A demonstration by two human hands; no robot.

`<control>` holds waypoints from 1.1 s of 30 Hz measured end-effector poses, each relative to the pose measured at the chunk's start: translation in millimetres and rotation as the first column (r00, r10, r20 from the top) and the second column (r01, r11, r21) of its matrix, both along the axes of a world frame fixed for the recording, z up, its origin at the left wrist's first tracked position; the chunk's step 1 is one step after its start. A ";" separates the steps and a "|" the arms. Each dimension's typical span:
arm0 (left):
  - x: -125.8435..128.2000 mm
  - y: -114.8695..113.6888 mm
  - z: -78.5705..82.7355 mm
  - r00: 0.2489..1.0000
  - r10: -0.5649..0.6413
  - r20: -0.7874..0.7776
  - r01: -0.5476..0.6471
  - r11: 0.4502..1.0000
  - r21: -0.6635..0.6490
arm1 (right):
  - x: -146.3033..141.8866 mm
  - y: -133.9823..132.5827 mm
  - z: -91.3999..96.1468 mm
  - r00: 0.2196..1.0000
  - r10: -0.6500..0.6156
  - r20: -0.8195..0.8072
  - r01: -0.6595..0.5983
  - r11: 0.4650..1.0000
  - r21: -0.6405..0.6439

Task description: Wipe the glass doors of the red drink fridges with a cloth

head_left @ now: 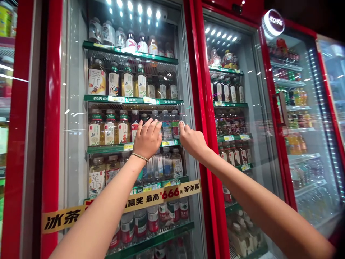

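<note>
My left hand (147, 139) reaches to the third shelf (107, 148) of a red drinks fridge (52, 108). Its fingers curl over the shoulder of a clear bottle (155, 116), and a thin band circles the wrist. My right hand (192, 141) is a little to the right at the same height. Its fingers close round the white cap of another clear bottle (175, 126). Amber tea bottles (109, 127) stand to the left of both hands. I cannot tell whether door glass lies between the hands and the bottles.
Shelves of tea and water bottles fill the fridge above and below. A yellow banner (151, 198) with red numerals crosses the lower part. A second red fridge (231, 108) stands to the right, and a third glass door (299, 118) beyond it.
</note>
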State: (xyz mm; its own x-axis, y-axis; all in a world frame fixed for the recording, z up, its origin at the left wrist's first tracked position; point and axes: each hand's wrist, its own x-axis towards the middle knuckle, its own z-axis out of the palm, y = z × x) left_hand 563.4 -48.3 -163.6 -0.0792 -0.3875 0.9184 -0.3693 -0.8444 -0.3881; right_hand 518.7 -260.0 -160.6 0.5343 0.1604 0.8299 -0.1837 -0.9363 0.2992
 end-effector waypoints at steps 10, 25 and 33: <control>-3.3 -1.1 -0.1 1.000 -0.008 0.000 0.008 0.995 -0.103 | -1.2 32.0 10.2 0.996 0.087 0.026 -0.089 0.989 0.115; -13.1 35.7 17.7 0.998 0.059 0.006 -0.059 0.993 0.104 | 1.7 42.7 6.6 0.972 0.232 0.033 -0.234 0.971 0.042; -15.8 81.1 17.9 0.997 0.066 0.036 -0.074 0.950 0.304 | 11.6 43.3 8.6 0.952 0.278 0.131 -0.286 0.957 0.044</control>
State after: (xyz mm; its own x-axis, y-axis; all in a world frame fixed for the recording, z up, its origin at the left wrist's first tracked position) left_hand 547.6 32.9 -145.8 -0.0636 -0.6539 0.7539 -0.3002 -0.7079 -0.6393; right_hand 530.3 -216.6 -152.0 0.3690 0.2362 0.8989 0.0589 -0.9712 0.2310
